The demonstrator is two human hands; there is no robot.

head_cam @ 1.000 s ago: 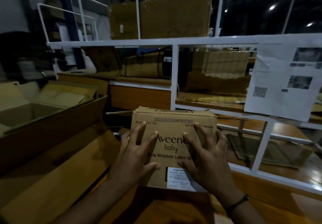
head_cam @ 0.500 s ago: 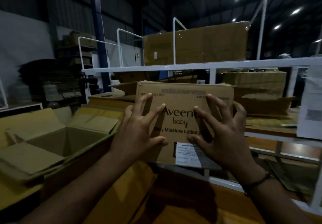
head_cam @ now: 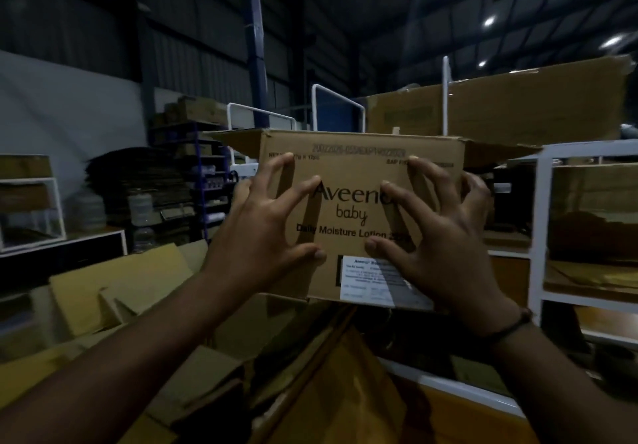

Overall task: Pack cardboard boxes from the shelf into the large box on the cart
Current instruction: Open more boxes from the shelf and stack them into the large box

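While both hands press on its printed near face, the Aveeno carton (head_cam: pixel 359 215) hangs in the air at chest height, clear of any surface, its top flaps splayed out to left and right; the left hand (head_cam: pixel 266 233) is spread wide, fingers fanned and thumb stretched along the lower print, and the right hand (head_cam: pixel 445 236) mirrors it with fingers more clawed, thumb just above the white label (head_cam: pixel 371 279) — neither hand wraps round an edge, so the hold looks like friction and whatever the hidden far fingers do, which cannot be told. The white shelf frame (head_cam: pixel 538 222) stands to the right and behind; the large box (head_cam: pixel 138 291), its flaps open and pale, lies below and to the left, on the left hand's side. That offset is what the coming move turns on: the carton's long axis runs left to right, so a swing leftward and down is likely needed, the left hand leading; a splayed flap could catch on the rim.
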